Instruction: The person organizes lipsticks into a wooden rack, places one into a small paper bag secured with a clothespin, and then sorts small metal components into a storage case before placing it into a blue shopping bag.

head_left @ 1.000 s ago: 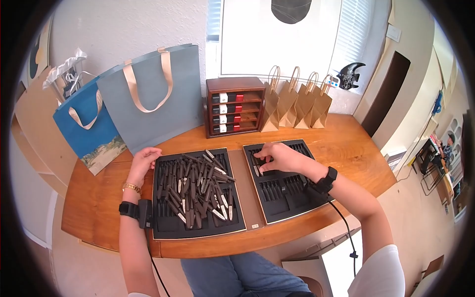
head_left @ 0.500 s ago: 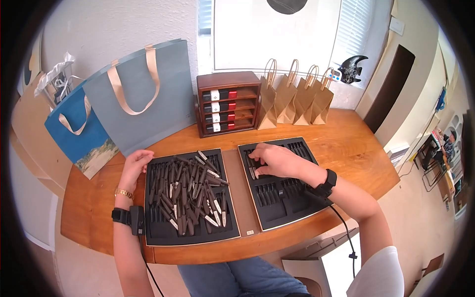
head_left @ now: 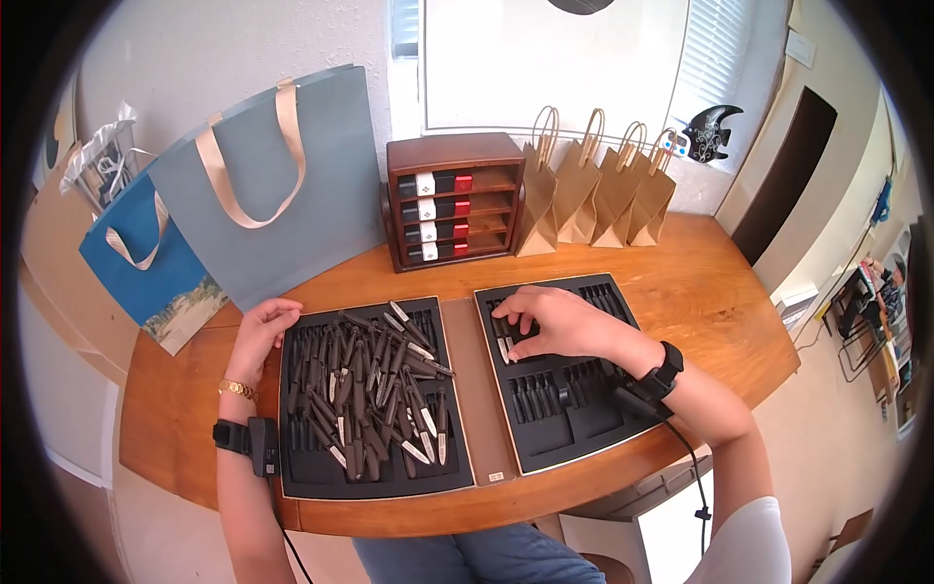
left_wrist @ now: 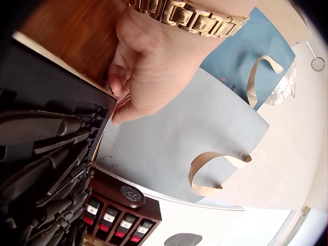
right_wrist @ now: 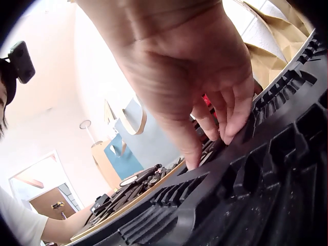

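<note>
Many dark, slim pieces with pale tips (head_left: 368, 389) lie heaped in the black left tray (head_left: 295, 472). At that tray's far left corner, my left hand (head_left: 255, 343) has its thumb and curled fingers on the edge; the left wrist view shows this hand (left_wrist: 159, 66) pinching the corner (left_wrist: 105, 97). My right hand (head_left: 559, 326) is over the far left slots of the right tray (head_left: 545, 453). Its fingers reach down, thumb apart, touching slim pieces (head_left: 503, 348) lying there. In the right wrist view the hand (right_wrist: 184, 82) partly hides them.
Behind the trays stand a wooden rack (head_left: 452, 151) with small boxes, several brown paper bags (head_left: 574, 204), a large grey bag (head_left: 292, 234) and a blue bag (head_left: 146, 263). A brown strip (head_left: 479, 389) joins the trays. Cables hang from both wrist cameras.
The head view has shifted. My left hand stays at the left tray's corner. My right hand stays over the same slots, with its fingers slightly shifted.
</note>
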A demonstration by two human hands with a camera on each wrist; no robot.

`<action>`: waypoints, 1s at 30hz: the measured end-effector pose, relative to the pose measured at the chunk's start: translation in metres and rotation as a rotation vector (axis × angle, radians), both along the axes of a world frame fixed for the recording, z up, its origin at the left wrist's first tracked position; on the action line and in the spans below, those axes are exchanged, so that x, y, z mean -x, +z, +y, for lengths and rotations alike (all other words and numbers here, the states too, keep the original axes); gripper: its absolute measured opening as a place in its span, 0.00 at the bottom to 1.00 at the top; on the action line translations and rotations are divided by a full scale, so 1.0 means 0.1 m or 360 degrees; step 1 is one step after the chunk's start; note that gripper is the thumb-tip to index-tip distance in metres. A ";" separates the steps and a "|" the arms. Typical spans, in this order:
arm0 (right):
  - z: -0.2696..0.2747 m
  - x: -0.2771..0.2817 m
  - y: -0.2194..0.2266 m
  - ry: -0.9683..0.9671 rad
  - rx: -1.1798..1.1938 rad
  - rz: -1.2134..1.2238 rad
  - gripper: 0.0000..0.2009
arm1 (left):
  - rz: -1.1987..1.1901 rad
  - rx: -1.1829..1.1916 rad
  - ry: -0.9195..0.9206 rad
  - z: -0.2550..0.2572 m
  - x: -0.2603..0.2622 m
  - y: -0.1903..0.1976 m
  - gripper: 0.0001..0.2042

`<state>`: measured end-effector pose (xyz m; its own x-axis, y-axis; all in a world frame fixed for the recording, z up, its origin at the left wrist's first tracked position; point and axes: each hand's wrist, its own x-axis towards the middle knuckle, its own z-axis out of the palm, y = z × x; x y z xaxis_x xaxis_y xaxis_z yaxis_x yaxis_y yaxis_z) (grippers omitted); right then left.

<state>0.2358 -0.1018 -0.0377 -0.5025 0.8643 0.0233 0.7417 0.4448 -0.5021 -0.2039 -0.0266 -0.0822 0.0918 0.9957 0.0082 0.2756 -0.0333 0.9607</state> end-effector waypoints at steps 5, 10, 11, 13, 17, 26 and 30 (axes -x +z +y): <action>-0.09 0.12 0.11 -0.0076 -0.0014 -0.0198 0.26 | 0.0007 0.0002 -0.0008 -0.02 0.00 0.02 0.09; -0.11 0.22 0.21 -0.0100 0.0017 -0.0310 0.25 | -0.0017 0.0005 -0.0010 -0.04 -0.02 0.04 0.09; -0.11 0.23 0.23 -0.0140 0.0051 -0.0345 0.25 | -0.0030 0.0013 -0.0015 -0.03 -0.02 0.03 0.09; -0.14 0.24 0.23 -0.0137 -0.0030 -0.0387 0.25 | -0.0043 -0.0017 -0.0015 -0.03 -0.02 0.02 0.09; -0.11 0.36 0.35 -0.0097 -0.0228 -0.0545 0.23 | -0.0061 -0.0020 0.0004 0.00 0.01 -0.02 0.08; 0.45 1.10 0.21 0.0584 -0.0624 -0.0207 0.22 | -0.0076 -0.0060 -0.0041 0.01 0.00 -0.04 0.08; 0.59 1.22 0.17 0.0659 -0.0649 -0.0451 0.22 | -0.0089 -0.0083 -0.0050 0.06 0.02 -0.09 0.08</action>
